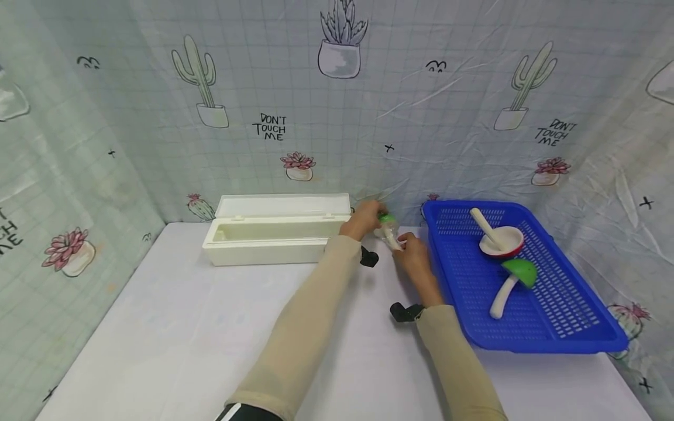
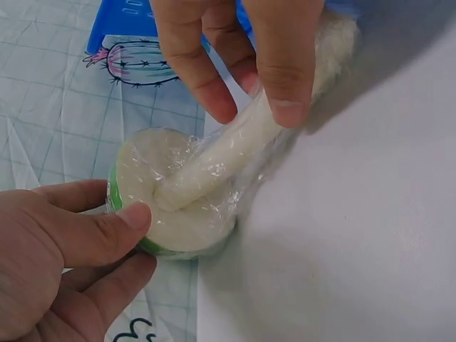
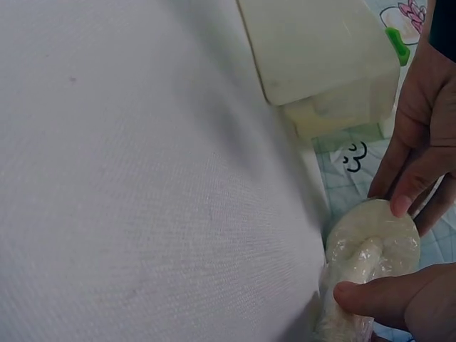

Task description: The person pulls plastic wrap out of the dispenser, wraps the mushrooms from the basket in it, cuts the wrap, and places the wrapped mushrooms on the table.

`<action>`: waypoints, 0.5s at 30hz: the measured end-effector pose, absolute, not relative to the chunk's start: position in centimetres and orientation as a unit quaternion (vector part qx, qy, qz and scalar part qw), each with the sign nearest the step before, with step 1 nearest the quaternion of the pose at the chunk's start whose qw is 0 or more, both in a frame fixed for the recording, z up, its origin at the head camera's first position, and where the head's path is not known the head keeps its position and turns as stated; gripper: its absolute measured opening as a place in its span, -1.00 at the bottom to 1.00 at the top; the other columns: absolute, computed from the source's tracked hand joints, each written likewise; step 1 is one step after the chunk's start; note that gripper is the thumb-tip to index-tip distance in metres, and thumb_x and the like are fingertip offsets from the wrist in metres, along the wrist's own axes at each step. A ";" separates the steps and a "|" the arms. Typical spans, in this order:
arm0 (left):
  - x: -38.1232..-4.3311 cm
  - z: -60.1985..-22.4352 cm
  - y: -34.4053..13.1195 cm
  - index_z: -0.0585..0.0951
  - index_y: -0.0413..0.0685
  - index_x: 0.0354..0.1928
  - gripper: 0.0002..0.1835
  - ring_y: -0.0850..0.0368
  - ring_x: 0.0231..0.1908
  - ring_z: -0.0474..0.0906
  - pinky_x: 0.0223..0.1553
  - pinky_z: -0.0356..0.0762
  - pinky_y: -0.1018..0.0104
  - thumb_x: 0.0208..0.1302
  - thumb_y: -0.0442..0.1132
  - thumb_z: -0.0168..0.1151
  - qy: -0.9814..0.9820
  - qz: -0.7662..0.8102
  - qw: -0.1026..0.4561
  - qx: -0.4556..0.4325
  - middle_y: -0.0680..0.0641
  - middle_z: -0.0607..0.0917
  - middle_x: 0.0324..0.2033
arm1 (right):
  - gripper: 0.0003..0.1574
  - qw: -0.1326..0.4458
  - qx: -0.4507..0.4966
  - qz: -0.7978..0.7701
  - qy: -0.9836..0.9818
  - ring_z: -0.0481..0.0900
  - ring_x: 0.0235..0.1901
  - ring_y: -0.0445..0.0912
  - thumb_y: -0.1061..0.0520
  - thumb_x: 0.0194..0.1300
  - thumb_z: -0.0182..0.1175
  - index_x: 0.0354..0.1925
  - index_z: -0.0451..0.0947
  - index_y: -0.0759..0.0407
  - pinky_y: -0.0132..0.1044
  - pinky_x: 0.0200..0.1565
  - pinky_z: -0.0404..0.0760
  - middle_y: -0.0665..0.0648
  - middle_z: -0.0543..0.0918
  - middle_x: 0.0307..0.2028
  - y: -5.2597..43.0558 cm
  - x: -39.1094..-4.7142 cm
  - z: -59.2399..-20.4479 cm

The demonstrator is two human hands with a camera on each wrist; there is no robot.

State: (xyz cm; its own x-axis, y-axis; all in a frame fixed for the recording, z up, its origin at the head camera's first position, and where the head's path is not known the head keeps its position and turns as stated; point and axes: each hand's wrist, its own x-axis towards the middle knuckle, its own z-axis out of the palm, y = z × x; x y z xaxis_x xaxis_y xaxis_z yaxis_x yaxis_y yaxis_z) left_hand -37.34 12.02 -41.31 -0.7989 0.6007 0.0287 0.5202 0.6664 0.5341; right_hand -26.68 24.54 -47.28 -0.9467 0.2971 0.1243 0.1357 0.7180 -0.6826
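A toy mushroom (image 2: 214, 167) with a green-edged cap and a pale stem is wrapped in clear plastic film. Over the back of the table, my left hand (image 1: 363, 219) pinches the cap's rim between thumb and fingers. The stem is held by my right hand (image 1: 415, 257), its thumb lying along the film. From the left wrist view, loose film (image 2: 335, 53) bunches past the stem's end. Left of my left hand stands a long white box (image 1: 268, 252) with its lid (image 1: 284, 206) raised.
On the right, a blue plastic basket (image 1: 537, 339) holds a green-capped toy mushroom (image 1: 518, 273) and a red-and-white one (image 1: 509, 238) lying stem up. The white table (image 1: 174, 339) meets a patterned curtain (image 1: 379, 105) at the back and sides.
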 end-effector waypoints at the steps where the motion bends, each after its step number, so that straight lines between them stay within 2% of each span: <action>1: -37.4 -41.3 12.0 0.65 -0.26 0.17 -0.53 -0.03 0.14 0.58 0.17 0.53 0.24 0.18 -0.55 0.37 0.909 0.271 0.075 0.308 -0.18 0.69 0.12 | -0.56 0.114 -0.116 0.357 -0.920 0.64 -0.13 0.28 0.38 0.21 0.28 0.07 0.51 0.49 0.09 -0.06 0.61 0.47 0.68 -0.13 24.5 -26.7 -47.3; 5: -37.3 -41.3 11.7 0.64 -0.27 0.17 -0.54 -0.04 0.14 0.58 0.18 0.53 0.24 0.19 -0.53 0.38 0.908 0.263 0.068 0.320 -0.19 0.68 0.11 | -0.56 0.115 -0.109 0.344 -0.925 0.63 -0.13 0.30 0.37 0.19 0.29 0.05 0.52 0.50 0.10 -0.07 0.60 0.48 0.68 -0.14 24.5 -26.6 -47.1; 8: -37.0 -40.7 11.1 0.59 -0.23 0.26 -0.48 -0.04 0.24 0.52 0.24 0.48 0.23 0.24 -0.45 0.40 0.908 0.242 0.077 0.334 -0.18 0.63 0.20 | -0.54 0.113 -0.104 0.324 -0.933 0.62 -0.10 0.32 0.34 0.21 0.33 0.06 0.51 0.50 0.12 -0.04 0.60 0.50 0.66 -0.11 24.3 -26.3 -46.8; 12: -36.9 -38.7 9.5 0.49 -0.17 0.37 -0.43 -0.06 0.39 0.36 0.36 0.37 0.18 0.33 -0.37 0.36 0.907 0.219 0.087 0.349 -0.16 0.51 0.35 | -0.51 0.120 -0.090 0.298 -0.943 0.59 -0.03 0.35 0.26 0.31 0.33 0.14 0.49 0.46 0.15 0.03 0.56 0.50 0.60 -0.03 23.6 -25.9 -45.6; 15: -36.8 -36.9 7.7 0.49 -0.18 0.37 -0.46 -0.08 0.41 0.33 0.38 0.34 0.15 0.38 -0.36 0.32 0.905 0.199 0.074 0.368 -0.16 0.49 0.36 | -0.51 0.133 -0.063 0.293 -0.945 0.55 0.04 0.37 0.23 0.37 0.30 0.20 0.50 0.40 0.17 0.07 0.54 0.47 0.56 0.05 22.7 -25.4 -44.3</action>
State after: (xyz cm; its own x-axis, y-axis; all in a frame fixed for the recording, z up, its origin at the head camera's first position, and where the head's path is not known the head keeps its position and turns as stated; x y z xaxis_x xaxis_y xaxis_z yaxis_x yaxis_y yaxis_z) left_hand -36.76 7.67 -36.91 -0.7177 0.6963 0.0127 0.6372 0.6492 0.4154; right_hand -25.40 22.70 -44.33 -0.9565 0.1970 0.2150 0.0407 0.8203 -0.5705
